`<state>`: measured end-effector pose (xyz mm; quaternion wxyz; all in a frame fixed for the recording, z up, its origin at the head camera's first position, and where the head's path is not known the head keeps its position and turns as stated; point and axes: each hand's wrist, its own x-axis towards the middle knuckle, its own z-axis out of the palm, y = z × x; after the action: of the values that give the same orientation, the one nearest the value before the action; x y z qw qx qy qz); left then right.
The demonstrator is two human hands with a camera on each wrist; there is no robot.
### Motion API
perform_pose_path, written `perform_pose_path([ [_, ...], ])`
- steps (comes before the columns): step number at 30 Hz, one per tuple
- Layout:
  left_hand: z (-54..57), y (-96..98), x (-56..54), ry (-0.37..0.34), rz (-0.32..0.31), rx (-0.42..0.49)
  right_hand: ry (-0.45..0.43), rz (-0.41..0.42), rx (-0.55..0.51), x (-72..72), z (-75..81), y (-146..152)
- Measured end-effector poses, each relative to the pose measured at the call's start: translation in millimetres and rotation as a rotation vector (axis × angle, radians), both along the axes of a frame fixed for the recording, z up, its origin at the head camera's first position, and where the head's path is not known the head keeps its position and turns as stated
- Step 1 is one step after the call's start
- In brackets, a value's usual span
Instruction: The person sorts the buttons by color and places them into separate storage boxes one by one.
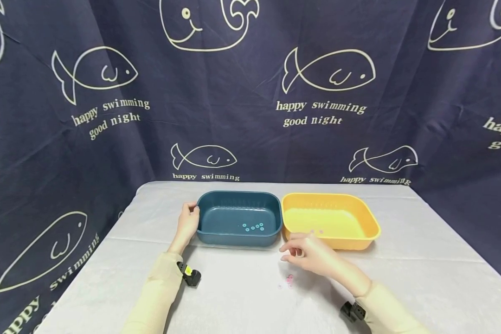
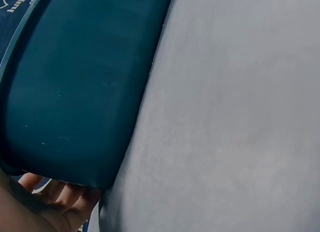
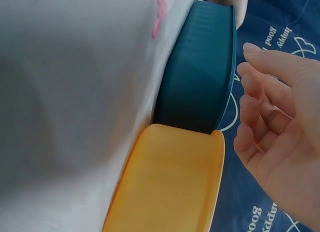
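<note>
The left hand (image 1: 189, 219) is set against the left end of the teal basin (image 1: 240, 239), its fingers bent along the outer wall; whether the rim is pinched cannot be told. The right hand (image 1: 311, 254) is held before the yellow basin (image 1: 352, 243), fingers loosely curled, thumb apart. Pink buttons (image 1: 290, 279) are seen on the tablecloth (image 1: 234, 297). By the head view alone, blue buttons (image 1: 253, 228) are shown inside the teal basin (the wrist views catch outer walls).
</note>
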<state>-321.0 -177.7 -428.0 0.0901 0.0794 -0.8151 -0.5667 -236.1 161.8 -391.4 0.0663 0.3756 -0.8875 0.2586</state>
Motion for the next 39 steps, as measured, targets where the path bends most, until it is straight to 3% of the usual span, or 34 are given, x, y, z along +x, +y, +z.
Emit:
perform_pose_path([
  [8,0.8,-1.0,0.5,0.001,0.002,-0.005,-0.017,0.113,0.001,3.8,-5.2,-4],
  [19,1.2,-0.3,1.1,-0.006,-0.007,0.001,-0.034,0.166,0.018,9.8,-11.2,-10],
  [33,1.3,0.6,1.0,0.007,0.001,-0.003,-0.141,0.165,0.129,13.9,-12.3,-12],
  [39,0.3,-0.2,0.0,0.014,0.007,-0.014,-0.145,0.197,0.165,13.5,-16.2,-12],
])
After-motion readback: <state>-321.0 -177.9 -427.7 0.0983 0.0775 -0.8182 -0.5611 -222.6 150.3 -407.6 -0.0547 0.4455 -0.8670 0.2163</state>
